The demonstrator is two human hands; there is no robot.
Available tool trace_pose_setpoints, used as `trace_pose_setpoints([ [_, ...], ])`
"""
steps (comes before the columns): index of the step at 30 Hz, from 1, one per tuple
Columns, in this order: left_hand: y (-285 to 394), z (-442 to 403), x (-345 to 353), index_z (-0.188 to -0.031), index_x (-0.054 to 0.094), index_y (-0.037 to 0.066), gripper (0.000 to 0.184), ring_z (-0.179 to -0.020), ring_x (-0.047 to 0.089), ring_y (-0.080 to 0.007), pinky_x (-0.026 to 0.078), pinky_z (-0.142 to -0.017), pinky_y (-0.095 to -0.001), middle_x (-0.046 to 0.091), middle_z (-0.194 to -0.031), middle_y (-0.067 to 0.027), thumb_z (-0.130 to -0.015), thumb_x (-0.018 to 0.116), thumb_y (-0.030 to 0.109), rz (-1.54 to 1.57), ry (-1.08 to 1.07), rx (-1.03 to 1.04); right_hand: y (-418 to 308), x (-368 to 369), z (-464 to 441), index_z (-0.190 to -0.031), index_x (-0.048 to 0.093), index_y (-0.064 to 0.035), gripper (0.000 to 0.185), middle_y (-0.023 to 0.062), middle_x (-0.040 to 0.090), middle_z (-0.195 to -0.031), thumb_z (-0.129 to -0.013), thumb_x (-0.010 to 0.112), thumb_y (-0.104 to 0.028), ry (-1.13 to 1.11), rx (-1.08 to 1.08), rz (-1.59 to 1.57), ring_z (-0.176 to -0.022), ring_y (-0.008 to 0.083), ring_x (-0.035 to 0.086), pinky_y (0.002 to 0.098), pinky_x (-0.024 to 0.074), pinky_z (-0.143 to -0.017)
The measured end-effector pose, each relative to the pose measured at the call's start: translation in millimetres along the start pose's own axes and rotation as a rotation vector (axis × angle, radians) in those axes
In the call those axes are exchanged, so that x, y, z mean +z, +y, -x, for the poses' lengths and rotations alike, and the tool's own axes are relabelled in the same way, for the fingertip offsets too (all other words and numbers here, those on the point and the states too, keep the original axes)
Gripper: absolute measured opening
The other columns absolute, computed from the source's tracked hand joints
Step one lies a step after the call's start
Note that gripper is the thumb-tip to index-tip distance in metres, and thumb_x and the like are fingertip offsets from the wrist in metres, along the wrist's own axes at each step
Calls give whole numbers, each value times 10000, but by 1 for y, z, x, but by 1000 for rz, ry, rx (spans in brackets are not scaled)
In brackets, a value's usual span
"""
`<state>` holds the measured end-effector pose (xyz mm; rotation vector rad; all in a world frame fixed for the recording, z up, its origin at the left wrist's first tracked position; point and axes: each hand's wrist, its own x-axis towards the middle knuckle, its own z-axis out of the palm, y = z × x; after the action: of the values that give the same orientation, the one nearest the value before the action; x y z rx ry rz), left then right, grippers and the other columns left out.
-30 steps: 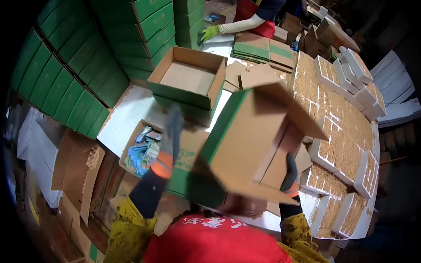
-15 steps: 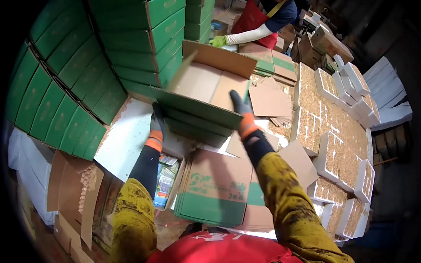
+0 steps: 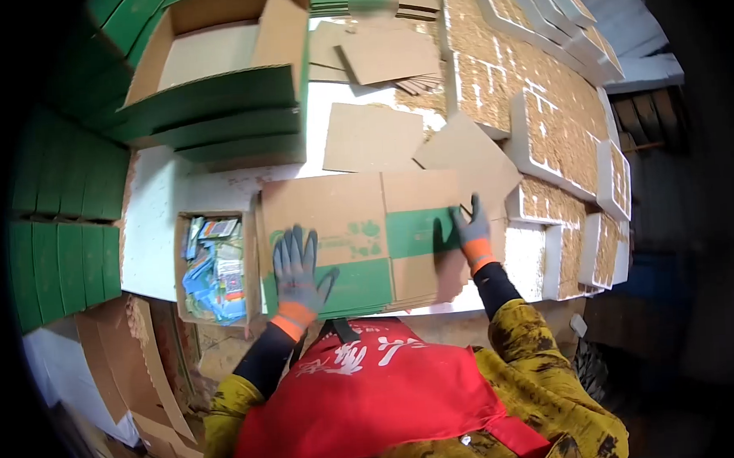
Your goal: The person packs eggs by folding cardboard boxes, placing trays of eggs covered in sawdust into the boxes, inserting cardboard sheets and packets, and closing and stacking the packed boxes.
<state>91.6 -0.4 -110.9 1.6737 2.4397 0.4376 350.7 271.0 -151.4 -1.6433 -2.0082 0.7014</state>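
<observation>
- Landmark: one stack of flattened cartons point(image 3: 325, 200), brown and green, lying at the near edge of the white worktable point(image 3: 155, 226). The number of layers cannot be counted.
- Hands: two, each in a grey glove with an orange cuff.
- Left hand point(image 3: 297, 269): open, fingers spread, palm down. It rests flat on the left part of the stack and grips nothing.
- Right hand point(image 3: 474, 234): thumb and forefinger parted, fingers slightly bent, placed at the right end of the stack. Whether it pinches the board cannot be told.
- Packet box: one open cardboard box point(image 3: 251, 275), just left of the stack, containing printed packets point(image 3: 217, 272), too jumbled to count.
- Erected carton: one, open-topped point(image 3: 205, 93), beyond the stack and to its left, set on further green cartons.
- Loose cardboard sheets: two, just beyond the stack; one square-on point(image 3: 371, 136), one turned cornerwise point(image 3: 468, 155).
- Sheet pile: one point(image 3: 392, 52), farther beyond the stack; sheets uncountable.
- White trays point(image 3: 535, 136): many, with brown granular fill, right of the stack and beyond it.
</observation>
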Motion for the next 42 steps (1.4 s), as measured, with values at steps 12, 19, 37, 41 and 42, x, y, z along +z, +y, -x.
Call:
trace_pose_setpoints([
  [12, 60, 7, -48, -1441, 225, -50, 845, -1384, 171, -438, 101, -1135, -537, 204, -1504, -243, -849, 579, 440, -41, 514, -99, -25, -118, 24, -1172, 538, 20, 391, 55, 631, -964, -814, 686, -34, -242, 22, -1042, -849, 137, 600, 263, 502, -774],
  [19, 123, 13, -213, -1174, 635, 119, 319, -996, 607, -308, 462, -887, -393, 645, -1114, -141, -887, 579, 248, -12, -41, 7, -7, -166, 8, -1215, 534, 4, 415, 135, 597, -1145, -824, 644, -80, -59, -425, -478, -1060, 252, 565, 376, 445, -933],
  [37, 105, 64, -178, -924, 576, 76, 290, -709, 609, -304, 480, -633, -368, 629, -801, -139, -808, 630, 336, 57, 234, 190, -110, -225, 188, -963, 653, -168, 399, 184, 459, -1329, -629, 834, -290, -48, -1145, -147, -1288, 479, 339, 607, 296, -1018],
  [41, 128, 92, -247, -819, 550, 67, 280, -736, 630, -335, 490, -638, -412, 630, -769, -166, -770, 627, 332, 247, 274, -260, -85, -243, 183, -733, 628, -144, 286, 169, 523, -1193, -573, 862, -174, -125, -1081, -425, -1224, 490, 428, 539, 416, -956],
  [42, 126, 97, -250, -822, 555, 69, 276, -739, 633, -333, 492, -639, -414, 633, -769, -162, -768, 625, 331, 270, 286, -298, -86, -261, 182, -744, 636, -136, 267, 170, 553, -1147, -583, 848, -160, -178, -1032, -470, -1200, 464, 471, 515, 440, -942],
])
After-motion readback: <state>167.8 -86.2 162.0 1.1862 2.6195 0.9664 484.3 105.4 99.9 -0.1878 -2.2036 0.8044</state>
